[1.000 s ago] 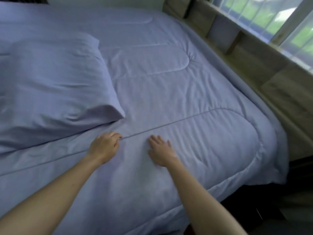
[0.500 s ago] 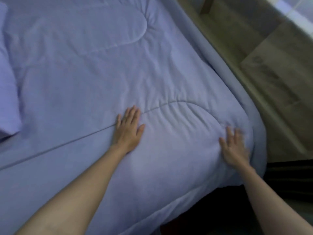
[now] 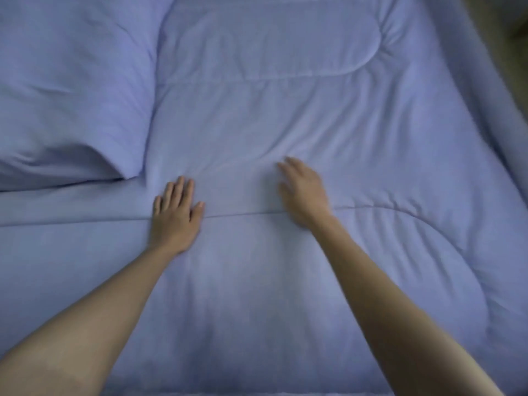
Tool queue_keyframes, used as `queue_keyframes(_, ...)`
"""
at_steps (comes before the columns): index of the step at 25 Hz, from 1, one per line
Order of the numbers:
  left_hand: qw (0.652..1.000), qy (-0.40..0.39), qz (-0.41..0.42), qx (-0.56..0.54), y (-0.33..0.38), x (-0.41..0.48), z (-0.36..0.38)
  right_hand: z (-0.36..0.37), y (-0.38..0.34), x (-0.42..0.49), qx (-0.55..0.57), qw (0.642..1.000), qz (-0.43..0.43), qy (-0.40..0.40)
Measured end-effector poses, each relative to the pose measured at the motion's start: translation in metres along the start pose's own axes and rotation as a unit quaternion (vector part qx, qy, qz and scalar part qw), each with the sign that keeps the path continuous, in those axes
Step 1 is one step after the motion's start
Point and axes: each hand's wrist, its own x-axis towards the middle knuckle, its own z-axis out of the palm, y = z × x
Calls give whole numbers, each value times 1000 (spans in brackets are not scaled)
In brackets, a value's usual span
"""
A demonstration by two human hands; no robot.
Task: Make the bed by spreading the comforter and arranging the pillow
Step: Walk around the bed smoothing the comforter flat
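A lavender quilted comforter (image 3: 285,115) covers the whole bed, with soft creases across its middle and right side. A matching pillow (image 3: 71,90) lies on top of it at the upper left. My left hand (image 3: 175,217) rests flat on the comforter, palm down, fingers slightly apart, just right of the pillow's near corner and across a stitched seam. My right hand (image 3: 304,192) also lies palm down on the comforter, a little to the right, fingers apart and blurred. Neither hand holds anything.
The comforter's right edge (image 3: 508,132) drops off the bed at the far right. A sliver of wooden floor or ledge (image 3: 514,21) shows in the top right corner.
The view has swung back left, bringing the pillow into sight. My right hand has slid from the comforter's right corner back toward the middle; my left hand now lies near the pillow's corner.
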Motion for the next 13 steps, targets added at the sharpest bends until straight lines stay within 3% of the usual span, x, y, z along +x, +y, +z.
queue_keyframes(2,1000,-2,-14,11,-18,-19,-1,38,-53,21,-84,974,-138,-158)
queue_keyframes(4,1000,9,-27,14,-16,-20,-2,52,-56,37,-128,965,-150,-170)
queue_keyframes(6,999,35,-34,-14,3,-9,-6,34,-18,49,-124,982,-76,-120)
queue_keyframes(8,998,46,12,-35,40,6,-4,-3,52,50,-115,990,35,-68)
queue_keyframes(13,984,-17,180,-3,179,16,16,-96,222,-35,-132,951,276,41)
